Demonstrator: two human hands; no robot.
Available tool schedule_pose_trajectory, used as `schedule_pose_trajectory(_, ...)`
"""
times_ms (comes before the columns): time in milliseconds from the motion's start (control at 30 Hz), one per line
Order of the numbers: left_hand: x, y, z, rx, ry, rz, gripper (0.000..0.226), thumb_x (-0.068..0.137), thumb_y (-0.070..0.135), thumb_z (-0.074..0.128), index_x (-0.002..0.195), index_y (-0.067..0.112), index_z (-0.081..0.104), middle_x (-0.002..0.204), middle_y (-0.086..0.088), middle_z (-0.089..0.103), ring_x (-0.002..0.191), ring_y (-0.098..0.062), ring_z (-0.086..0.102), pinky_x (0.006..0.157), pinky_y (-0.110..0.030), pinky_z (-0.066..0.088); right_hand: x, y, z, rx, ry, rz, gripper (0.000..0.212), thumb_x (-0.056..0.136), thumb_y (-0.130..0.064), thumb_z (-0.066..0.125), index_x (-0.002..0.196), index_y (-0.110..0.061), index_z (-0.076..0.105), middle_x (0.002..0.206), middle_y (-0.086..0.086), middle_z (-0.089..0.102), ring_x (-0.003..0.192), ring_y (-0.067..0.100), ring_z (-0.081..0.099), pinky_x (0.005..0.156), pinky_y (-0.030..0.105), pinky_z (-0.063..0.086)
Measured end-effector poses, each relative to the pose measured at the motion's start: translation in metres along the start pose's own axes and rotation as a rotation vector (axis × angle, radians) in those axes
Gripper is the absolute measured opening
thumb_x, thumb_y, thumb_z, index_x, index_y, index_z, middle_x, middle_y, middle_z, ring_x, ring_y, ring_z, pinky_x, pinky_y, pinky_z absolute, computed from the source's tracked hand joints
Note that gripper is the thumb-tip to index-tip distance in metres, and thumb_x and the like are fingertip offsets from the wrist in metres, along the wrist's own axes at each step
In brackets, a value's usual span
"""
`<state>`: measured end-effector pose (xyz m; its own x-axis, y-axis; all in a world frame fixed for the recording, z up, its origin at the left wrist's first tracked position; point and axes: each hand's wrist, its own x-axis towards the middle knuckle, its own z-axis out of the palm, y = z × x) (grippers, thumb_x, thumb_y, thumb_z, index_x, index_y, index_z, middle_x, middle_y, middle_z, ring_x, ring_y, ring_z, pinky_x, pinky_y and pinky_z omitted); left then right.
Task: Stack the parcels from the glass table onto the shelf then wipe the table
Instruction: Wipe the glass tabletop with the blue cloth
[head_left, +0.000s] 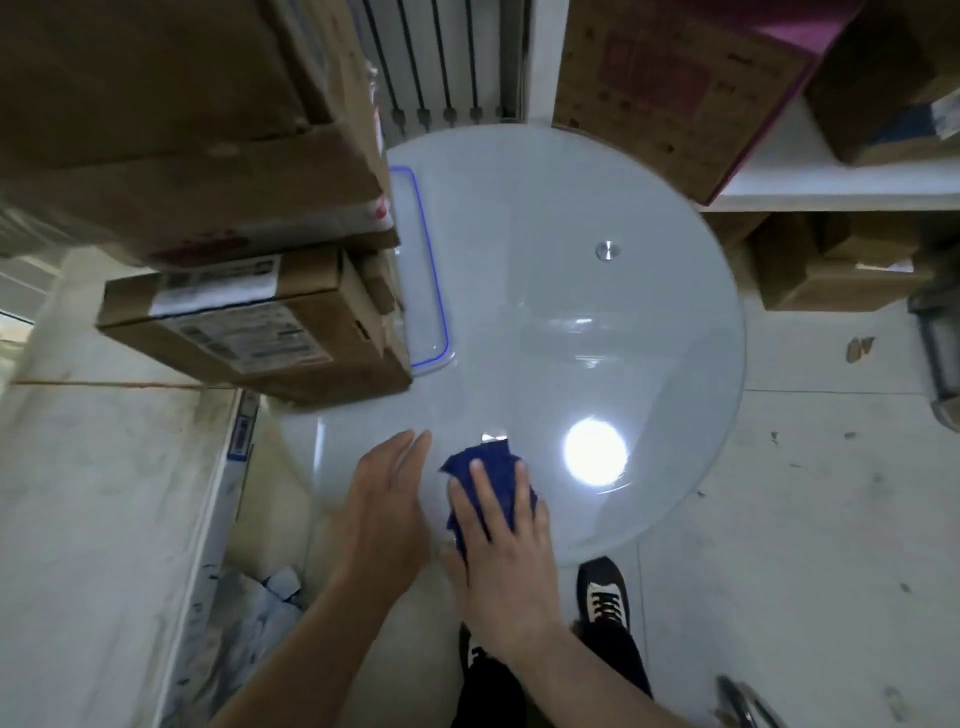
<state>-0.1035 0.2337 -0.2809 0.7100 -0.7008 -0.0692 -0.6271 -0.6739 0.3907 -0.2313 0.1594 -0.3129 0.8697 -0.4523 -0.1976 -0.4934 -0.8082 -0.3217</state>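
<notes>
Wiping is under way: the right hand presses a blue cloth flat, fingers spread, on the near edge of the glass tabletop, while the left hand rests open alongside, likely steadying. Parcels sit stacked at left.

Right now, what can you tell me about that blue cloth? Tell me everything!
The blue cloth is dark blue, soft-looking and crumpled into a small wad. It lies on the near part of the round glass table. The right hand presses down on it with straight fingers, covering much of it. The left hand lies flat beside it, not touching it.
</notes>
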Motion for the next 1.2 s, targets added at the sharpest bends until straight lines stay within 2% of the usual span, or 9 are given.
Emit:
schedule_pose_trajectory(167, -0.026, -0.028, -0.021, 0.029, 0.05, -0.157, 0.054, 0.079, -0.001, 0.067, 0.131, 0.005, 0.056, 0.129, -0.017, 0.058, 0.116, -0.03, 0.05, 0.094, -0.043, 0.047, 0.034, -0.048, 0.021, -0.053, -0.155, -0.434, 0.058, 0.094, -0.034, 0.044, 0.151, -0.025, 0.034, 0.163, -0.005, 0.015, 0.15, 0.04, 0.002, 0.119, 0.052, 0.018)
schedule_pose_trajectory(333, -0.035, -0.022, -0.014, -0.023, 0.019, -0.218, 0.059, 0.078, -0.005, 0.063, 0.135, 0.005, 0.052, 0.134, -0.017, 0.053, 0.121, -0.036, 0.049, 0.099, -0.046, 0.043, 0.022, 0.02, 0.003, -0.138, -0.127, -0.657, 0.053, 0.098, -0.031, 0.042, 0.15, -0.033, 0.032, 0.161, -0.009, 0.023, 0.15, 0.033, 0.009, 0.12, 0.044, 0.013)
schedule_pose_trajectory(467, -0.032, -0.008, -0.007, -0.064, 0.064, -0.238, 0.058, 0.08, 0.013, 0.032, 0.133, 0.003, 0.053, 0.13, -0.018, 0.056, 0.118, -0.036, 0.051, 0.102, -0.046, 0.041, -0.003, 0.085, -0.02, -0.055, 0.021, -0.25, 0.05, 0.1, -0.036, 0.035, 0.148, -0.026, 0.041, 0.16, -0.005, 0.028, 0.151, 0.03, 0.011, 0.111, 0.051, 0.029)
schedule_pose_trajectory(567, -0.029, -0.008, -0.005, -0.103, 0.091, -0.271, 0.062, 0.078, 0.013, 0.026, 0.133, 0.003, 0.053, 0.13, -0.017, 0.056, 0.117, -0.034, 0.05, 0.104, -0.04, 0.037, 0.009, 0.063, -0.023, 0.016, 0.117, 0.194, 0.055, 0.095, -0.036, 0.036, 0.145, -0.015, 0.045, 0.158, 0.006, 0.032, 0.147, 0.04, 0.016, 0.107, 0.057, 0.033)
schedule_pose_trajectory(633, -0.031, -0.014, -0.01, -0.105, 0.107, -0.276, 0.059, 0.08, 0.012, 0.029, 0.132, 0.002, 0.053, 0.129, -0.018, 0.056, 0.117, -0.035, 0.051, 0.103, -0.042, 0.039, 0.02, 0.024, -0.012, 0.04, 0.14, 0.232, 0.06, 0.092, -0.038, 0.039, 0.145, -0.01, 0.044, 0.158, 0.012, 0.032, 0.145, 0.045, 0.017, 0.109, 0.056, 0.026)
schedule_pose_trajectory(767, -0.044, -0.042, -0.025, -0.037, 0.104, -0.329, 0.058, 0.081, -0.009, 0.056, 0.136, 0.009, 0.05, 0.135, -0.014, 0.053, 0.121, -0.033, 0.048, 0.1, -0.043, 0.042, 0.042, -0.053, 0.013, -0.01, -0.004, -0.141, 0.059, 0.093, -0.041, 0.037, 0.148, -0.019, 0.041, 0.16, 0.004, 0.028, 0.148, 0.038, 0.014, 0.118, 0.049, 0.015)
schedule_pose_trajectory(933, -0.058, -0.068, -0.039, -0.001, 0.085, -0.353, 0.057, 0.084, -0.007, 0.061, 0.137, 0.011, 0.05, 0.137, -0.01, 0.05, 0.122, -0.028, 0.043, 0.095, -0.034, 0.039, 0.088, -0.111, 0.017, 0.041, -0.155, -0.29, 0.061, 0.096, -0.033, 0.041, 0.153, -0.017, 0.028, 0.164, 0.005, 0.015, 0.149, 0.041, 0.002, 0.118, 0.055, 0.016)
schedule_pose_trajectory(1067, -0.06, -0.065, -0.041, -0.037, 0.124, -0.315, 0.057, 0.079, -0.015, 0.061, 0.132, 0.005, 0.054, 0.132, -0.016, 0.055, 0.117, -0.034, 0.05, 0.091, -0.036, 0.041, 0.102, -0.11, 0.008, -0.079, -0.27, -0.582, 0.065, 0.1, -0.024, 0.042, 0.157, -0.02, 0.01, 0.165, -0.001, -0.004, 0.149, 0.035, -0.017, 0.12, 0.047, -0.003)
schedule_pose_trajectory(1200, -0.055, -0.051, -0.036, -0.052, 0.114, -0.217, 0.065, 0.071, -0.02, 0.062, 0.131, 0.002, 0.054, 0.128, -0.017, 0.056, 0.113, -0.033, 0.052, 0.088, -0.039, 0.047, 0.069, -0.058, 0.007, -0.153, -0.269, -0.756, 0.063, 0.095, -0.017, 0.046, 0.154, -0.025, 0.024, 0.164, -0.007, 0.013, 0.151, 0.031, -0.002, 0.122, 0.044, 0.011)
